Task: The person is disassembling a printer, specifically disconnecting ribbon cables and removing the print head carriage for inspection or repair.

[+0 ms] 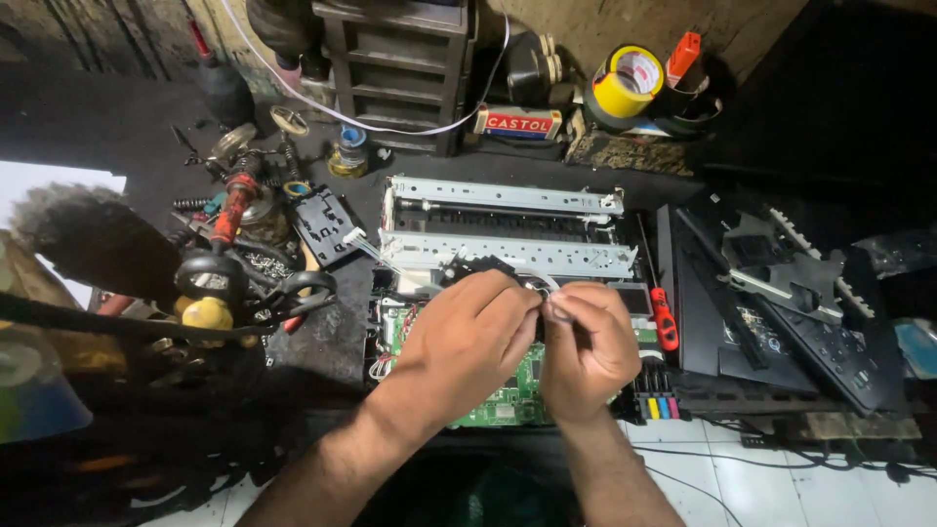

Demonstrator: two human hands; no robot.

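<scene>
Fingers of the left hand (467,332) are curled tight, their tips pressed toward the tips of the right hand (586,346) over the middle of the opened printer chassis (508,244). The left fingertips pinch a small black part (480,266) that pokes up just above the knuckles; most of it is hidden behind the hand, so its shape cannot be told. The right fingers are bunched too, thumb and forefinger closed on something thin and pale at the point where the two hands meet; it is too small to name. Both hands hover over the green circuit board (508,395), which shows below and between the wrists.

Far left lies a heap of tools and springs, with a red-handled screwdriver (232,210) and a yellow knob (207,313) among them. A small black plastic cover (324,224) lies just left of the chassis. Across the chassis run two grey metal rails (508,198), one behind the other, beyond the fingers. Behind them stands a dark drawer unit (395,44), and to its right a roll of yellow tape (625,83). Just right of the right hand lies a small red screwdriver (665,319), with a row of coloured ink cartridges (656,402) below it. Farther right, black printer casing panels (791,303) are stacked.
</scene>
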